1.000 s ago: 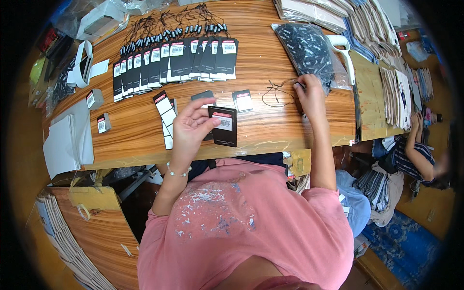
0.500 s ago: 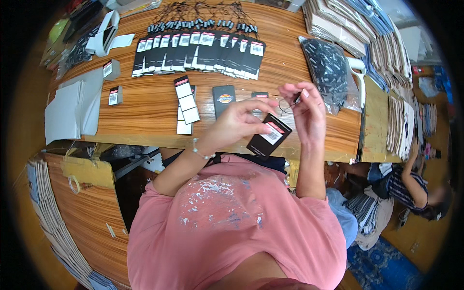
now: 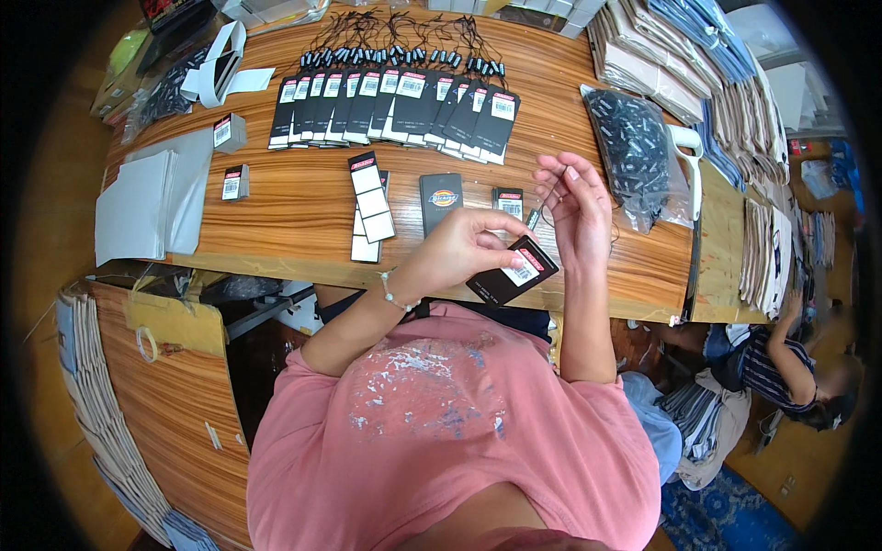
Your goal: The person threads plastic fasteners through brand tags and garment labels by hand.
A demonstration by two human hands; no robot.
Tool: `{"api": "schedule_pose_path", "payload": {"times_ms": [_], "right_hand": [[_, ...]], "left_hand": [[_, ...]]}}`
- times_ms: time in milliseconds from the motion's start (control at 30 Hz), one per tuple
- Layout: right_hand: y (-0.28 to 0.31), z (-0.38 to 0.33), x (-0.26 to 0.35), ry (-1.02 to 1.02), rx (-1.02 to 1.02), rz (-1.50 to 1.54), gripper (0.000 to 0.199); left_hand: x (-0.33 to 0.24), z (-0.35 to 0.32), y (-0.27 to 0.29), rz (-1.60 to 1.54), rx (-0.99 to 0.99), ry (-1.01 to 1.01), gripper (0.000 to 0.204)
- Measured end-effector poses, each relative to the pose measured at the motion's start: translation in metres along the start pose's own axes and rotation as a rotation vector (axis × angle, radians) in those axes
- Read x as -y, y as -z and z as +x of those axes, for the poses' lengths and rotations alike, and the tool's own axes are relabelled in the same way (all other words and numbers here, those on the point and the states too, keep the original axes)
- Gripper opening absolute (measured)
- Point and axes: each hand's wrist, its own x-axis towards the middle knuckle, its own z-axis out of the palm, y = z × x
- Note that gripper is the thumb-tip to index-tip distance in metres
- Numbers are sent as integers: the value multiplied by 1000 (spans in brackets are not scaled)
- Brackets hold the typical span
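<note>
Black card hang tag with a white label (image 3: 511, 272) now sits pinched in the left hand (image 3: 457, 248), lifted off the wooden table (image 3: 276, 197) and held near its front edge, where a second ago it was only being picked up. The right hand (image 3: 574, 207) has come in from the right and holds a thin black string loop (image 3: 549, 207) between fingertips just above the tag. Tag and string are together, so threading looks ready to begin. Finished tags (image 3: 395, 110) lie fanned at the far side.
</note>
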Motion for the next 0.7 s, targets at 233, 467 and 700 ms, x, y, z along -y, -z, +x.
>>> {"api": "schedule_pose_path", "payload": {"times_ms": [233, 467, 700], "right_hand": [[17, 17, 3, 69, -73, 114, 13], [1, 16, 23, 185, 72, 97, 25], [-19, -6, 37, 244, 209, -72, 17]], "left_hand": [[2, -5, -5, 51, -22, -7, 24], [2, -5, 7, 131, -80, -234, 27], [-30, -10, 32, 47, -284, -270, 28]]}}
